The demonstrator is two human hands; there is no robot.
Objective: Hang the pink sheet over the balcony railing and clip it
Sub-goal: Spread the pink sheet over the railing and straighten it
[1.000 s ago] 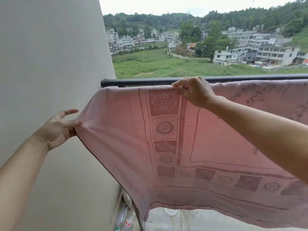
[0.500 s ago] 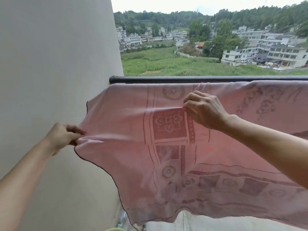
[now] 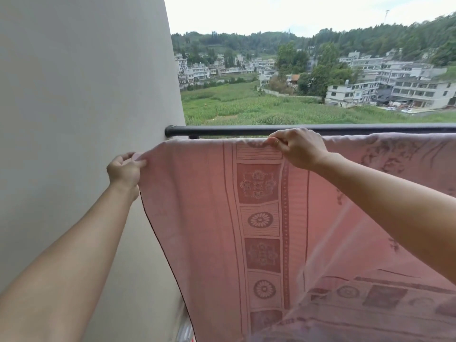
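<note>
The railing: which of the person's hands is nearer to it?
Right. The right hand grips the sheet just under the railing; the left hand holds the corner lower, by the wall.

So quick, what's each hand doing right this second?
Left hand: closed, pinching the corner of the pink patterned cotton sheet.
Right hand: closed, gripping the sheet's top edge just below the black metal railing.

Daylight was bright, diffuse, overcast; sky nearly blown white. Backlight glowed through pink sheet. Shadows were soft, no hard glare. Wide-angle lens bowed wall and railing. Forearms at lower edges were slightly soft; distant buildings hazy.
</note>
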